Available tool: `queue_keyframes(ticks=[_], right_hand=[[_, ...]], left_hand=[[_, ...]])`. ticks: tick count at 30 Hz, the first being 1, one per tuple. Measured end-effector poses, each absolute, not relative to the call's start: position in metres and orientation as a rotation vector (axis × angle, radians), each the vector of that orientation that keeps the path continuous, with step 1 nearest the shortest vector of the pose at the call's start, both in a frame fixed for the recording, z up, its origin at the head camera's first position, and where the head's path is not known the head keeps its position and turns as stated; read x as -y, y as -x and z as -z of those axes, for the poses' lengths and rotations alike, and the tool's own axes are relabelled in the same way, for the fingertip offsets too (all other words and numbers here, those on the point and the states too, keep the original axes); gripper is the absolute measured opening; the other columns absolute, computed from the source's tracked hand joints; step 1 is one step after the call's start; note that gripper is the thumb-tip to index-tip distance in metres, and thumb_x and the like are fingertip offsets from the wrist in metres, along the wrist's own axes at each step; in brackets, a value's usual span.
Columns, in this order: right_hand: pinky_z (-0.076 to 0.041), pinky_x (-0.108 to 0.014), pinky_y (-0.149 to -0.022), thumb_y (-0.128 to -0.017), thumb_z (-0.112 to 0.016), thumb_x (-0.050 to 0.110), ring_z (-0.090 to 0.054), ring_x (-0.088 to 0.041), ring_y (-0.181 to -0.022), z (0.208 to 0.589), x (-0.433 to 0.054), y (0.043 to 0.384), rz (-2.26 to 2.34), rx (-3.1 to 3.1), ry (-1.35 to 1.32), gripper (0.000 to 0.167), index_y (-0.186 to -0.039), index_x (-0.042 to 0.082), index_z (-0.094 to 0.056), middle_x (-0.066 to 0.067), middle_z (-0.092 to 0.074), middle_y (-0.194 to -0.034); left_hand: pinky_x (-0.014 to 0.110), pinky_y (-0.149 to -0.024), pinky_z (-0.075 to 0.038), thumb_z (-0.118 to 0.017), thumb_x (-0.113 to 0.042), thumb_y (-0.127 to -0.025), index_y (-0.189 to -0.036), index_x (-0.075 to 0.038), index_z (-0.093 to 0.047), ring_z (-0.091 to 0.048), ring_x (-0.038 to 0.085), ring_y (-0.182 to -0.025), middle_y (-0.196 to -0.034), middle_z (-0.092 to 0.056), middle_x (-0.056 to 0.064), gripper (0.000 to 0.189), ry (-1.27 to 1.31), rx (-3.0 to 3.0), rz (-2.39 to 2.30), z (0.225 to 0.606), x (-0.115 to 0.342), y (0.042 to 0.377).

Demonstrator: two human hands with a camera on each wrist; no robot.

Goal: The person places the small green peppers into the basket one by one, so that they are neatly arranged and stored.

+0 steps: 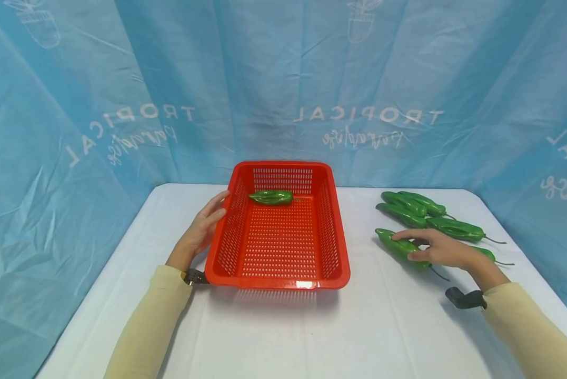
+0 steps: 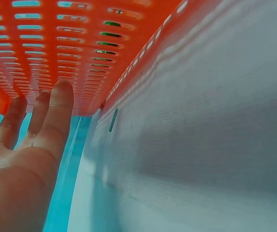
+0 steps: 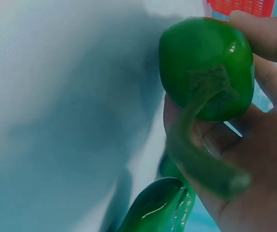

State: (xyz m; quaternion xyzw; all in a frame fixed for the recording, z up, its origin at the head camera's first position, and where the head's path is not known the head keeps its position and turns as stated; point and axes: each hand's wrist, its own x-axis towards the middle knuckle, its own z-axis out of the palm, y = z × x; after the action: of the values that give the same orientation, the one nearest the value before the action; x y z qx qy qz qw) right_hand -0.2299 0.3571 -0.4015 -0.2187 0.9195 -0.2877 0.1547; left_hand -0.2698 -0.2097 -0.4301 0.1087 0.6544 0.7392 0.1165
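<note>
A red perforated plastic basket (image 1: 283,283) stands mid-table with one green chili pepper (image 1: 271,197) lying at its far end. Along the basket's left wall rests my left hand (image 1: 202,226); its fingers look fairly straight against the slotted side in the left wrist view. My right hand (image 1: 430,247) grips another green pepper (image 3: 206,63) between thumb and fingers, its curved stem toward the right wrist camera. Just beyond that hand lie several more green peppers (image 1: 404,202) in a loose group, one of them (image 1: 484,253) partly hidden behind the wrist.
The table has a white cloth (image 1: 283,337). Blue curtains (image 1: 274,79) with mirrored lettering hang close behind the table and along both sides. A dark band (image 1: 465,298) is on the right wrist, and another (image 1: 195,276) on the left.
</note>
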Motion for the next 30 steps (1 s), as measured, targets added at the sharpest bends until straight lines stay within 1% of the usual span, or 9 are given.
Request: queue_keyframes(ticks=[3,5,7,10,14,18,21,24,30], right_hand=[[-0.052,-0.050,-0.095,-0.090,-0.071,0.020,-0.050,-0.004,-0.122,0.401,-0.357,0.230,0.824,-2.661,0.628,0.047,-0.135,0.022,-0.060,-0.013,-0.058,-0.141],[-0.052,-0.049,-0.095,-0.090,-0.071,0.021,-0.050,-0.004,-0.123,0.399,-0.357,0.230,0.817,-2.674,0.629,0.047,-0.135,0.023,-0.060,-0.012,-0.058,-0.141],[-0.052,-0.047,-0.093,-0.089,-0.072,0.022,-0.052,-0.012,-0.126,0.396,-0.356,0.230,0.820,-2.680,0.614,0.048,-0.135,0.023,-0.059,-0.011,-0.058,-0.141],[-0.054,-0.042,-0.089,-0.089,-0.072,0.022,-0.051,-0.035,-0.130,0.390,-0.354,0.229,0.853,-2.662,0.581,0.049,-0.136,0.023,-0.058,-0.013,-0.056,-0.143],[-0.054,-0.039,-0.087,-0.091,-0.070,0.022,-0.049,-0.045,-0.131,0.380,-0.348,0.228,0.893,-2.640,0.579,0.049,-0.138,0.021,-0.057,-0.016,-0.052,-0.146],[-0.055,-0.035,-0.088,-0.092,-0.069,0.021,-0.051,-0.040,-0.132,0.369,-0.340,0.229,0.884,-2.641,0.620,0.048,-0.139,0.021,-0.055,-0.015,-0.052,-0.146],[-0.055,-0.030,-0.087,-0.092,-0.069,0.021,-0.056,-0.026,-0.128,0.358,-0.334,0.231,0.864,-2.641,0.637,0.049,-0.138,0.023,-0.055,-0.011,-0.053,-0.145],[-0.055,-0.031,-0.086,-0.092,-0.069,0.021,-0.057,-0.017,-0.123,0.345,-0.327,0.234,0.838,-2.646,0.658,0.048,-0.138,0.025,-0.056,-0.007,-0.054,-0.144],[-0.055,-0.035,-0.085,-0.092,-0.068,0.017,-0.056,-0.027,-0.121,0.321,-0.311,0.240,0.814,-2.640,0.690,0.046,-0.136,0.026,-0.057,-0.009,-0.052,-0.145]], left_hand=[[0.028,-0.091,-0.058,-0.046,-0.024,-0.103,-0.157,-0.028,-0.024,-0.055,0.016,-0.124,-0.160,-0.030,0.011,0.058,-0.317,-1.927,-2.156,0.430,0.210,0.270],[0.028,-0.091,-0.058,-0.046,-0.024,-0.103,-0.157,-0.028,-0.024,-0.055,0.016,-0.124,-0.160,-0.030,0.011,0.058,-0.319,-1.928,-2.155,0.431,0.210,0.271],[0.028,-0.091,-0.058,-0.046,-0.024,-0.103,-0.157,-0.028,-0.024,-0.055,0.016,-0.124,-0.160,-0.030,0.011,0.058,-0.317,-1.921,-2.158,0.431,0.210,0.271],[0.028,-0.091,-0.058,-0.046,-0.023,-0.103,-0.157,-0.028,-0.024,-0.056,0.016,-0.124,-0.160,-0.029,0.011,0.058,-0.314,-1.914,-2.163,0.432,0.211,0.271],[0.028,-0.091,-0.058,-0.046,-0.024,-0.103,-0.157,-0.028,-0.024,-0.056,0.015,-0.123,-0.161,-0.029,0.011,0.058,-0.309,-1.913,-2.162,0.432,0.211,0.271],[0.028,-0.091,-0.058,-0.046,-0.025,-0.103,-0.157,-0.028,-0.024,-0.057,0.013,-0.121,-0.161,-0.029,0.011,0.058,-0.306,-1.926,-2.158,0.432,0.212,0.271],[0.028,-0.091,-0.058,-0.046,-0.025,-0.103,-0.157,-0.028,-0.024,-0.056,0.013,-0.122,-0.161,-0.029,0.011,0.058,-0.308,-1.938,-2.154,0.432,0.212,0.272],[0.028,-0.091,-0.058,-0.046,-0.024,-0.103,-0.157,-0.028,-0.024,-0.056,0.014,-0.123,-0.161,-0.029,0.011,0.058,-0.308,-1.939,-2.156,0.432,0.212,0.271],[0.027,-0.091,-0.058,-0.043,-0.020,-0.105,-0.157,-0.025,-0.024,-0.055,0.015,-0.124,-0.160,-0.029,0.012,0.056,-0.328,-1.900,-2.183,0.432,0.211,0.270]])
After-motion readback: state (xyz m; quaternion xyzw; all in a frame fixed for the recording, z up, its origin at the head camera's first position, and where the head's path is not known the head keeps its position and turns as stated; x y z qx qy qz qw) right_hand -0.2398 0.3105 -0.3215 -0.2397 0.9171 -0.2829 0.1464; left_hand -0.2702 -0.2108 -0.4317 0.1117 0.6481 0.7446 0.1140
